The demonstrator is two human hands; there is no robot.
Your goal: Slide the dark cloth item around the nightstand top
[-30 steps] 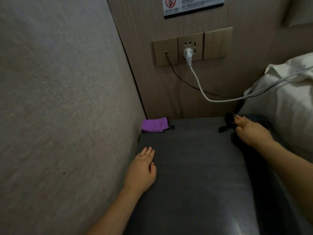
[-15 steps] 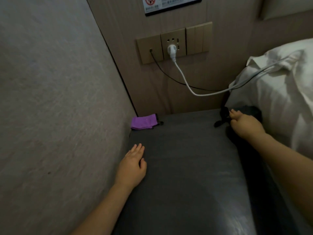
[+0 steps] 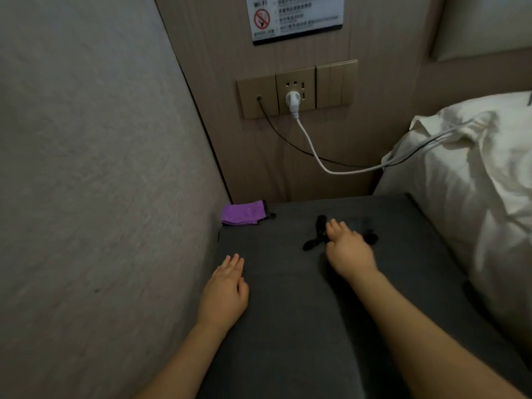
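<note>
My left hand (image 3: 226,289) lies flat, fingers straight and together, on a dark grey padded surface (image 3: 288,341) close to the left wall. My right hand (image 3: 348,249) reaches further in, near the middle of the surface, with its fingers curled over a small black cloth item (image 3: 312,241). Black ends of the item stick out to the left of the fingers and to the right of the knuckles. A folded purple cloth (image 3: 243,213) with a black edge lies in the back left corner, beyond both hands.
A rough beige wall (image 3: 100,197) borders the surface on the left. On the back panel a white plug (image 3: 293,100) sits in a socket; its cable (image 3: 316,159) runs right onto white bedding (image 3: 475,197), which bounds the right side.
My right hand has moved left from the right edge to the middle of the surface, bringing the black cloth item along. My left hand stays flat in place.
</note>
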